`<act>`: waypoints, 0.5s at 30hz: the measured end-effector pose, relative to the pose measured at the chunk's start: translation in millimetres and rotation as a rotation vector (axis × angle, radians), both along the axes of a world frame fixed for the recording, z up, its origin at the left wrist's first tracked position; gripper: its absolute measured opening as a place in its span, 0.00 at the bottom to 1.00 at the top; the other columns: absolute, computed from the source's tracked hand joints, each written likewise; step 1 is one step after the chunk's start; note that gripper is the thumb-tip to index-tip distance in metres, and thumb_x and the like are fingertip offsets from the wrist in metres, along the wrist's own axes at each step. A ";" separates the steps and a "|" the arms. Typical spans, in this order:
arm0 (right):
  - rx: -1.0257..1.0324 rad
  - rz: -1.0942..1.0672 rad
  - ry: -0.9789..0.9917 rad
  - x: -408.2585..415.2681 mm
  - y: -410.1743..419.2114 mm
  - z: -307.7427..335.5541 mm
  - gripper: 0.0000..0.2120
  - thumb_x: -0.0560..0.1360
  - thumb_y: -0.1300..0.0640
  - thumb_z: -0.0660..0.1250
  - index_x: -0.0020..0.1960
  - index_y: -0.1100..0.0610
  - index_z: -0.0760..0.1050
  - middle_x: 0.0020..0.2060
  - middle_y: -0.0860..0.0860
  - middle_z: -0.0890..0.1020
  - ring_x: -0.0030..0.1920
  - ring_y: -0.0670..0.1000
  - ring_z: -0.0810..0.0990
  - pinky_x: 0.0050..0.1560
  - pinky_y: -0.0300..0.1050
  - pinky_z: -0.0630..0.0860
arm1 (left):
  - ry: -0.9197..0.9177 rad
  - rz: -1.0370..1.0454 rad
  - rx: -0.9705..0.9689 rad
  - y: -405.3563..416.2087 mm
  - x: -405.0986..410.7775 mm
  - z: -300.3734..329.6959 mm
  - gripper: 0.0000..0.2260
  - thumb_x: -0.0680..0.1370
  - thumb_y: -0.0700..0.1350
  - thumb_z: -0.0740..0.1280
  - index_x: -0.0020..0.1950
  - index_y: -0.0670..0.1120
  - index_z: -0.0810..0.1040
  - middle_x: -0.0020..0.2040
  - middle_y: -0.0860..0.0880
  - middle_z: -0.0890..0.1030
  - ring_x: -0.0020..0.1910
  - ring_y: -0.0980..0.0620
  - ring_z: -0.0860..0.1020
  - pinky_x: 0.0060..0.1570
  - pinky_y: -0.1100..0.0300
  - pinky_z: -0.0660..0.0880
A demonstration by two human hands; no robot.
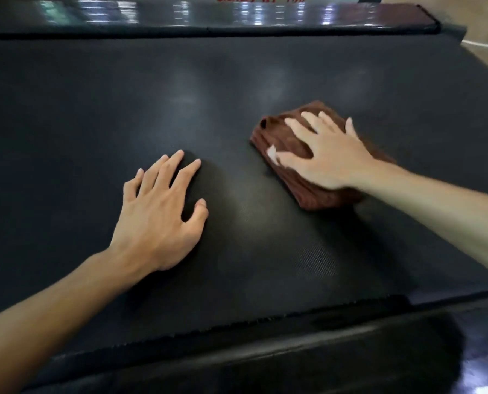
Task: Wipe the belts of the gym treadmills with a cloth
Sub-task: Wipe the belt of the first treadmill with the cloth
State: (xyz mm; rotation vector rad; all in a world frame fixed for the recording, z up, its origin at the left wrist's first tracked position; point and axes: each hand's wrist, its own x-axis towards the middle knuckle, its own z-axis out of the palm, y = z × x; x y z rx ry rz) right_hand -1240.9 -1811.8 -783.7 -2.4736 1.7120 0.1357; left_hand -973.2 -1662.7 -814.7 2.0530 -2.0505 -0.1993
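Note:
A black textured treadmill belt (80,115) fills most of the head view. A folded brown cloth (286,137) with a small white tag lies on the belt right of centre. My right hand (325,150) presses flat on the cloth with its fingers spread and straight. My left hand (163,211) rests flat on the bare belt to the left of the cloth, fingers spread, holding nothing.
A glossy black side rail (208,21) runs along the far edge of the belt, with red lettering above it. Another dark rail (265,356) borders the near edge. A pale floor with a white cable (484,44) shows at the top right.

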 end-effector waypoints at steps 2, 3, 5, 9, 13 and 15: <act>0.005 -0.068 0.011 23.4 -32.6 -0.9 0.44 0.75 0.21 0.46 0.84 0.43 0.50 0.85 0.48 0.50 0.84 0.56 0.45 0.79 0.71 0.38 | 0.034 0.015 0.018 -1.5 1.2 5.2 0.37 0.75 0.65 0.48 0.83 0.53 0.59 0.83 0.52 0.56 0.82 0.53 0.51 0.80 0.50 0.46; -0.003 -0.058 -0.007 35.6 -40.6 -3.0 0.44 0.75 0.21 0.46 0.84 0.43 0.51 0.85 0.48 0.50 0.84 0.56 0.46 0.78 0.71 0.38 | 0.043 0.027 0.025 -5.6 3.0 7.8 0.38 0.74 0.64 0.50 0.83 0.52 0.59 0.83 0.51 0.56 0.82 0.52 0.52 0.80 0.50 0.47; -0.025 0.031 -0.058 55.9 -32.1 -9.0 0.42 0.76 0.23 0.47 0.84 0.43 0.51 0.85 0.48 0.51 0.84 0.55 0.45 0.78 0.70 0.37 | 0.009 0.039 0.022 -20.2 9.6 11.9 0.39 0.75 0.65 0.52 0.83 0.50 0.58 0.83 0.48 0.57 0.82 0.49 0.53 0.80 0.49 0.48; -0.105 0.152 -0.102 43.3 21.9 -17.9 0.41 0.76 0.23 0.47 0.84 0.41 0.52 0.84 0.47 0.52 0.84 0.51 0.44 0.80 0.67 0.37 | -0.094 0.057 0.027 -71.9 31.3 12.5 0.41 0.76 0.70 0.53 0.84 0.48 0.55 0.83 0.43 0.56 0.83 0.44 0.51 0.81 0.43 0.49; -0.089 -0.140 -0.077 26.1 1.8 -14.2 0.47 0.72 0.19 0.41 0.84 0.42 0.51 0.85 0.49 0.50 0.84 0.53 0.44 0.78 0.69 0.34 | -0.122 0.082 0.070 -112.3 49.7 7.1 0.49 0.69 0.76 0.44 0.84 0.49 0.53 0.84 0.46 0.52 0.83 0.46 0.48 0.80 0.42 0.46; -0.081 -0.232 -0.064 34.5 -32.0 -12.4 0.47 0.73 0.19 0.41 0.85 0.44 0.51 0.85 0.52 0.50 0.84 0.57 0.44 0.78 0.70 0.34 | -0.100 0.101 0.074 -114.9 50.5 0.9 0.49 0.68 0.76 0.42 0.84 0.51 0.51 0.85 0.48 0.50 0.83 0.49 0.47 0.80 0.43 0.45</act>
